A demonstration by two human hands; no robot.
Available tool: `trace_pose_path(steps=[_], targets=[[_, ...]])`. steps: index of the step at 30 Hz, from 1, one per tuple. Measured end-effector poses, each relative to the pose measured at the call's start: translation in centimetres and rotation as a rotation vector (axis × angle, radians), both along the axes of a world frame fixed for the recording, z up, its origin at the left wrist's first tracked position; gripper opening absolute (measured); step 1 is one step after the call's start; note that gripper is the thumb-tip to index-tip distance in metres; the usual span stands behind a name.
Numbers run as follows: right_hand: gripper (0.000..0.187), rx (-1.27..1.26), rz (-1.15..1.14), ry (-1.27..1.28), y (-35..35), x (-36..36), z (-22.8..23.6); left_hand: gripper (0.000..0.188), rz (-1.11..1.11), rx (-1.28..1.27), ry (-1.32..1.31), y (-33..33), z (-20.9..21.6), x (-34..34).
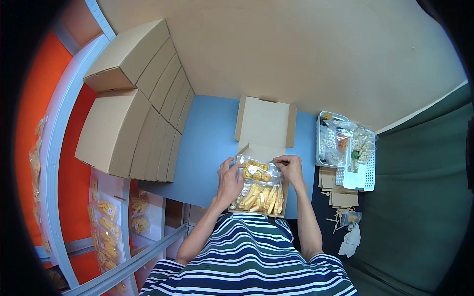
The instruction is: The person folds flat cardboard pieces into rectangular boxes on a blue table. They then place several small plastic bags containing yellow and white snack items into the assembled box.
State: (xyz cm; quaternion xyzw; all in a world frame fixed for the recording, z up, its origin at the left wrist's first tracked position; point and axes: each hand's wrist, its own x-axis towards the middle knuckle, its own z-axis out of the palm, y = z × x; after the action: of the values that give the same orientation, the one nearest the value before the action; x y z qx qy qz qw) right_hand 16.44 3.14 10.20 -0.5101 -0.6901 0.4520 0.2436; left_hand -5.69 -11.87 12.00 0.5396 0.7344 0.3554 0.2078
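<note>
A cardboard box (282, 211) lies open in front of me, its lid (266, 121) raised on the far side. At the box's near end is a clear bag of pale yellow tube-shaped pieces, like pasta (260, 198). Above it lies a clear plastic bag of round yellow pieces (256, 172) with a small white label. My right hand (291, 170) pinches this bag's upper right corner. My left hand (230, 183) is at the box's left side, thumb apart from the fingers, touching the same bag's left edge. The left fingertips are partly hidden.
Folded cardboard boxes (148, 98) stand stacked on the left of the blue table (207, 133). White baskets (358, 180) holding bagged pieces stand at right, above flat cardboard pieces (344, 197). A white cloth (350, 240) lies nearer. Shelves (108, 185) at left carry bagged pasta.
</note>
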Motion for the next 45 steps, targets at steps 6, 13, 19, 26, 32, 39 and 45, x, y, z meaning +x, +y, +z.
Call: trace_pose_path(steps=[6, 13, 19, 26, 32, 39, 45], targets=[[0.022, -0.039, 0.032, 0.087, 0.5, 0.7, -1.1, 0.045, -0.208, 0.07, 0.051, 1.8, 2.7, 2.1], [0.019, -0.029, 0.02, 0.104, 0.1, 0.8, -0.2, 0.067, -0.425, -0.036, 0.128, 2.9, -0.2, 4.0], [0.016, 0.006, -0.001, 0.061, -0.6, 0.4, -1.0, 0.076, -0.461, -0.148, 0.248, 3.2, -0.6, 4.7], [0.017, 0.107, 0.031, 0.048, -0.9, -0.3, -0.6, 0.075, -0.472, -0.177, 0.228, 3.3, -0.6, 3.9], [0.02, 0.028, 0.013, 0.039, -1.0, 0.2, -0.8, 0.06, -0.112, 0.14, 0.189, 5.3, 3.0, -0.2], [0.027, 0.098, 0.017, 0.002, -1.2, -0.6, 0.6, 0.047, -0.049, -0.008, -0.515, 5.6, -5.1, -5.2], [0.029, 0.093, 0.009, 0.02, -1.0, -0.2, 0.9, 0.035, -0.106, -0.067, -0.583, 5.4, -4.2, -3.9]])
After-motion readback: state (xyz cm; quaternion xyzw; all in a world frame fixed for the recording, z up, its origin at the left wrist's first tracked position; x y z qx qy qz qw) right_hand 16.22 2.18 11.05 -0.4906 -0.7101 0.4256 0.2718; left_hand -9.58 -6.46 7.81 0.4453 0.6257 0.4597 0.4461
